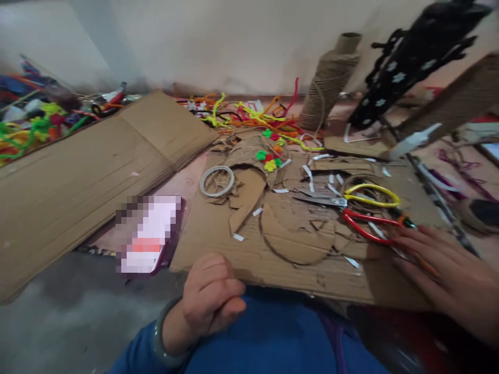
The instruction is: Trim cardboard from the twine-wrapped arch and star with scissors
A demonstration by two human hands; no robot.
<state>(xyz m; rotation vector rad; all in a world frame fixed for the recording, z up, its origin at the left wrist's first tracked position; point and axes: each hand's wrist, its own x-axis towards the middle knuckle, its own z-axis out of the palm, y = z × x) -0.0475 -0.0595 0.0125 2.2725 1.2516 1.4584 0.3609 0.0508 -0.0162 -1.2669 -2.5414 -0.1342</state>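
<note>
My left hand point(210, 296) is curled into a fist at the near edge of a cardboard sheet point(222, 246); whatever its fingers may hold is hidden. On the right, my right hand point(448, 270) lies with fingers stretched out, close to the red handle of the scissors point(341, 201). Those scissors rest partly spread, with one yellow and one red handle. A thin orange object point(427, 265) shows by the right fingers. Further back lies a twine-wrapped tube point(249, 153) with fuzzy colored flowers. A roll of tape point(217, 182) and a cut cardboard piece point(296, 234) are nearby.
A phone point(150, 234) lies left of the sheet, beside a large folded cardboard point(97, 166). Colored pipe cleaners point(249, 117) pile along the wall. A twine-wrapped bottle shape point(329, 85), a black flowered object point(397, 72) and a white-nozzled glue bottle point(415, 141) stand or lean behind.
</note>
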